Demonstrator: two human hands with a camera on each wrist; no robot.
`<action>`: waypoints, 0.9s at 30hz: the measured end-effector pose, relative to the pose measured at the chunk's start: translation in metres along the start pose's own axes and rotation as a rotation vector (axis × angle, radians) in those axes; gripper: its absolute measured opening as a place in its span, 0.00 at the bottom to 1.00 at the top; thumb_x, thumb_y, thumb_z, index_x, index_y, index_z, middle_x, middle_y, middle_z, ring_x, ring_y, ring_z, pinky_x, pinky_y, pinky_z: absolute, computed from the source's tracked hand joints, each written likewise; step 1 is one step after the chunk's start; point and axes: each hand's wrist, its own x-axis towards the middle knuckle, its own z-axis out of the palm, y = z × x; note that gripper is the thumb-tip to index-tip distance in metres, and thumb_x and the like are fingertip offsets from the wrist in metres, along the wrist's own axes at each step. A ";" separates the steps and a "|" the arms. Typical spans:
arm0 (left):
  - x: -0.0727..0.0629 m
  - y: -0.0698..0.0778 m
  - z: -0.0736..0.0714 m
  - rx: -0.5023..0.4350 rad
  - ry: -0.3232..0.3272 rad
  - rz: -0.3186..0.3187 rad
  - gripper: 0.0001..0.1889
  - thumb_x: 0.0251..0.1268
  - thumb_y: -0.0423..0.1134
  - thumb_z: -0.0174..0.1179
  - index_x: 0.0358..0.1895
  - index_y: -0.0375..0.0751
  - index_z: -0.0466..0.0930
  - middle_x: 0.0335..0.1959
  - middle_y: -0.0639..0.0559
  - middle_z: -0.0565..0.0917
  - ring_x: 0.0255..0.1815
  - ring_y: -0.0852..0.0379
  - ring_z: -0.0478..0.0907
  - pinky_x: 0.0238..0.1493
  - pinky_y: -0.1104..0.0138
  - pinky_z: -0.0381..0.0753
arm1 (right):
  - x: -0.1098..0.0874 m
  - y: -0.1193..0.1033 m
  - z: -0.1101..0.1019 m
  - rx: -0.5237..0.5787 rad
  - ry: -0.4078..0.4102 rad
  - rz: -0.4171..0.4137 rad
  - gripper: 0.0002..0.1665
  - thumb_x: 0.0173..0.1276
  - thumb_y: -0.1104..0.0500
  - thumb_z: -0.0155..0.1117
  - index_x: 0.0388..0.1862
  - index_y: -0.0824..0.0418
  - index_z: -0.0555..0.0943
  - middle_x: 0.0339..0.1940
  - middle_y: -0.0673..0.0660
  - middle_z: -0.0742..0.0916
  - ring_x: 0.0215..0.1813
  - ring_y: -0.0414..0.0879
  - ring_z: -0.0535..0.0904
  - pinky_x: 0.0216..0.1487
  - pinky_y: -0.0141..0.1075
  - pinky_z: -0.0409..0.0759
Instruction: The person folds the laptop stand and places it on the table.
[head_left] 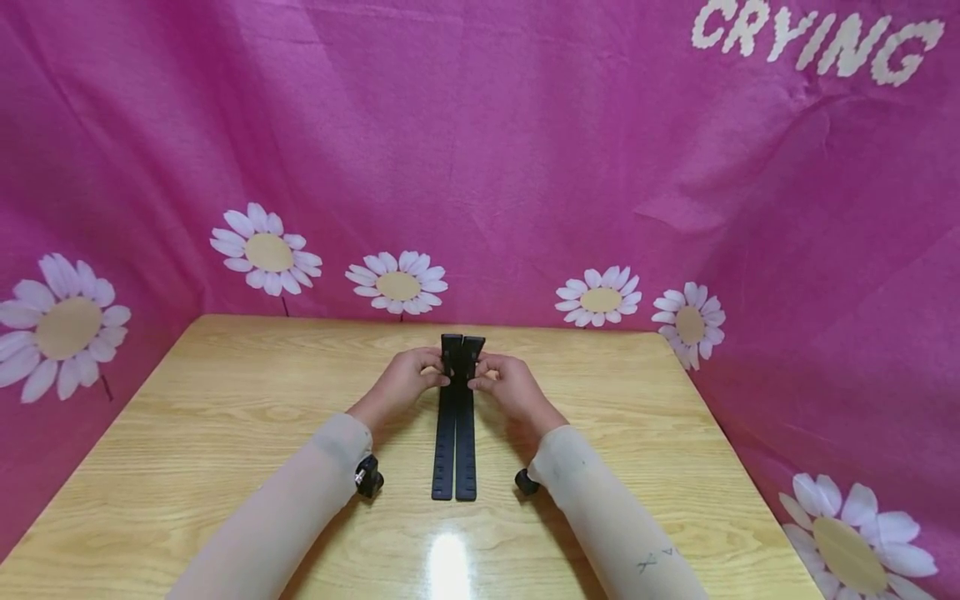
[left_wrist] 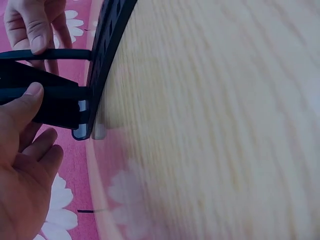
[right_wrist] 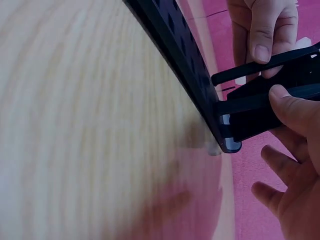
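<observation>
A black folding stand (head_left: 444,467) rests on the table, its two long notched bars side by side and pointing toward me. At its far end, upright arms rise from the bars. My left hand (head_left: 405,379) pinches the left upright between thumb and fingers. On the other side, my right hand (head_left: 516,387) pinches the right upright the same way. In the left wrist view, the left thumb (left_wrist: 32,92) lies along a black arm. The right wrist view shows the right thumb (right_wrist: 282,95) pressed on the nearer arm, with the other fingers partly behind the stand.
The wooden table (head_left: 285,375) reaches to a pink cloth (head_left: 480,167) printed with daisies, which hangs behind and at both sides. Small black devices (head_left: 368,477) sit at both wrists. A bright reflection shows on the table's near part.
</observation>
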 end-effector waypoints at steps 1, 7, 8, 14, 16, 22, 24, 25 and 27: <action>0.000 0.000 0.000 -0.005 0.008 0.001 0.03 0.66 0.32 0.68 0.37 0.42 0.91 0.61 0.49 0.84 0.70 0.48 0.75 0.75 0.51 0.68 | 0.000 -0.001 0.000 -0.003 0.001 0.002 0.06 0.67 0.60 0.74 0.31 0.58 0.85 0.67 0.60 0.83 0.73 0.56 0.74 0.75 0.53 0.68; 0.001 0.001 0.000 0.009 0.046 -0.040 0.05 0.67 0.34 0.68 0.41 0.41 0.92 0.56 0.48 0.87 0.65 0.47 0.79 0.72 0.51 0.72 | 0.002 -0.004 -0.002 -0.058 0.028 0.018 0.04 0.67 0.58 0.73 0.32 0.56 0.88 0.52 0.55 0.89 0.60 0.52 0.81 0.66 0.48 0.77; 0.001 0.001 0.000 0.020 0.051 -0.056 0.06 0.67 0.35 0.68 0.43 0.41 0.93 0.56 0.48 0.87 0.65 0.47 0.79 0.72 0.50 0.72 | 0.003 -0.004 -0.003 -0.070 0.034 0.016 0.04 0.67 0.58 0.74 0.32 0.56 0.88 0.48 0.54 0.90 0.57 0.51 0.82 0.64 0.47 0.78; 0.003 0.008 -0.005 0.137 0.091 -0.132 0.11 0.65 0.44 0.71 0.45 0.43 0.92 0.54 0.47 0.88 0.62 0.46 0.81 0.68 0.49 0.76 | 0.006 -0.008 -0.008 -0.165 0.077 0.020 0.07 0.67 0.54 0.74 0.30 0.54 0.88 0.37 0.46 0.88 0.46 0.44 0.81 0.53 0.42 0.79; 0.004 0.011 -0.007 0.165 0.103 -0.135 0.13 0.64 0.46 0.72 0.47 0.43 0.92 0.53 0.48 0.89 0.61 0.46 0.81 0.66 0.49 0.78 | 0.006 -0.009 -0.009 -0.177 0.088 0.037 0.08 0.68 0.53 0.73 0.29 0.53 0.87 0.36 0.45 0.89 0.44 0.43 0.80 0.50 0.41 0.79; 0.004 0.013 -0.005 0.071 0.096 -0.089 0.14 0.67 0.40 0.70 0.54 0.42 0.87 0.53 0.48 0.89 0.59 0.47 0.83 0.62 0.51 0.81 | 0.004 -0.009 -0.011 -0.086 0.098 0.040 0.08 0.66 0.53 0.75 0.35 0.54 0.84 0.36 0.47 0.90 0.42 0.43 0.81 0.48 0.41 0.79; 0.005 0.012 -0.004 0.012 0.090 -0.070 0.11 0.69 0.37 0.68 0.52 0.43 0.87 0.50 0.49 0.89 0.55 0.49 0.84 0.60 0.53 0.83 | 0.005 -0.008 -0.011 -0.010 0.070 0.021 0.06 0.68 0.55 0.74 0.38 0.55 0.86 0.38 0.48 0.90 0.44 0.42 0.83 0.50 0.40 0.82; 0.005 0.011 -0.003 -0.011 0.089 -0.063 0.10 0.69 0.35 0.67 0.51 0.43 0.88 0.48 0.50 0.90 0.53 0.51 0.84 0.58 0.55 0.83 | 0.005 -0.007 -0.011 0.024 0.054 0.016 0.05 0.68 0.56 0.74 0.39 0.56 0.86 0.38 0.48 0.90 0.44 0.42 0.83 0.50 0.41 0.82; 0.005 0.010 -0.001 -0.029 0.089 -0.039 0.07 0.70 0.33 0.66 0.48 0.43 0.89 0.44 0.52 0.90 0.47 0.53 0.83 0.52 0.58 0.83 | 0.005 -0.005 -0.011 0.069 0.025 0.012 0.04 0.69 0.56 0.72 0.39 0.55 0.88 0.38 0.48 0.91 0.44 0.42 0.83 0.50 0.41 0.83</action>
